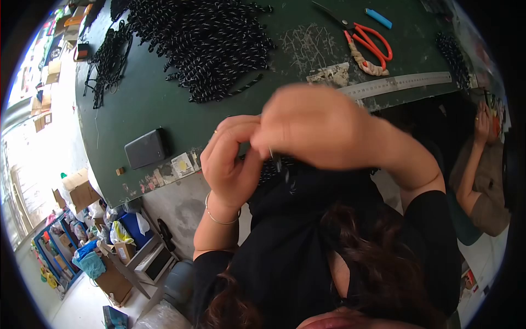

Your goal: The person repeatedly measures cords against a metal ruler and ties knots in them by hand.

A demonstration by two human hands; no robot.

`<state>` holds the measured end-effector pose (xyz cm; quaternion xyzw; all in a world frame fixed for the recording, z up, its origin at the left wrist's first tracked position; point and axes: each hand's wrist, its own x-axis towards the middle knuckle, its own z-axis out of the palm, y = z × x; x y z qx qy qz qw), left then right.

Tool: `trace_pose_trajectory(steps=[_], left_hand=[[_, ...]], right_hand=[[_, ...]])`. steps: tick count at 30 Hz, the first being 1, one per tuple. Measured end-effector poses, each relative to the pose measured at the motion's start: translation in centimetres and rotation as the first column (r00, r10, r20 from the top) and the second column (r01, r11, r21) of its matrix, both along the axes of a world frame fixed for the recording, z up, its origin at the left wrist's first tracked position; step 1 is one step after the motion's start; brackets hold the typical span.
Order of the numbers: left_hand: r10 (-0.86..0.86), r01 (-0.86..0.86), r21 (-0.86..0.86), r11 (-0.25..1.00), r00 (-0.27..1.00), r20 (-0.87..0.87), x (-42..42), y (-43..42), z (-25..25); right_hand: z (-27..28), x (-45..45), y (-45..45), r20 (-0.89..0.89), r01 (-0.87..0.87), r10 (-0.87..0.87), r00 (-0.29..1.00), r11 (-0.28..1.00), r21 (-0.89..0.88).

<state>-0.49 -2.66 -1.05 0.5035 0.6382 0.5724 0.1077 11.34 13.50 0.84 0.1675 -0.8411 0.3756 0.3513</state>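
My left hand (233, 156), with a thin bracelet at its wrist, is closed in a pinch in front of my chest. My right hand (307, 129) meets it fingertip to fingertip, closed and smeared by motion. A short dark cord (278, 163) hangs blurred just below the joined fingers; its held part is hidden. More black cord with white flecks (267, 173) shows by my lap. On the green table ahead lies a large heap of black, white-flecked cords (200, 44), with a smaller bundle (109, 57) to its left.
Orange-handled scissors (370, 46), a blue lighter (378, 18) and a steel ruler (405, 83) lie at the table's right. A dark rectangular box-like device (147, 149) sits near the left edge. Another person's hand (482, 123) is at far right. Boxes and bags fill the lower left floor.
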Motion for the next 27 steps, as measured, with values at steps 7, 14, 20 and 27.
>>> trace_pose_trajectory(steps=[7,14,20,27], left_hand=[[-0.001,0.042,0.097,0.994,0.919,-0.393,-0.2,0.3,3.0],[0.241,-0.248,0.035,0.968,0.960,0.145,0.9,0.3,0.0],[0.202,-0.210,0.011,0.978,0.951,0.235,0.9,0.5,-0.8],[-0.015,0.017,-0.090,0.996,1.000,0.021,0.1,-0.4,1.1]], right_hand=[[-2.1,-2.9,-0.4,0.559,0.162,0.301,0.773,0.758,-0.632],[-3.8,0.2,-3.9,0.473,0.269,-0.003,0.881,0.825,-0.497],[-2.7,1.0,-2.9,0.005,0.216,-0.217,0.976,0.972,0.091],[0.4,-1.9,1.4,0.091,0.035,-0.012,0.996,0.965,-0.260]])
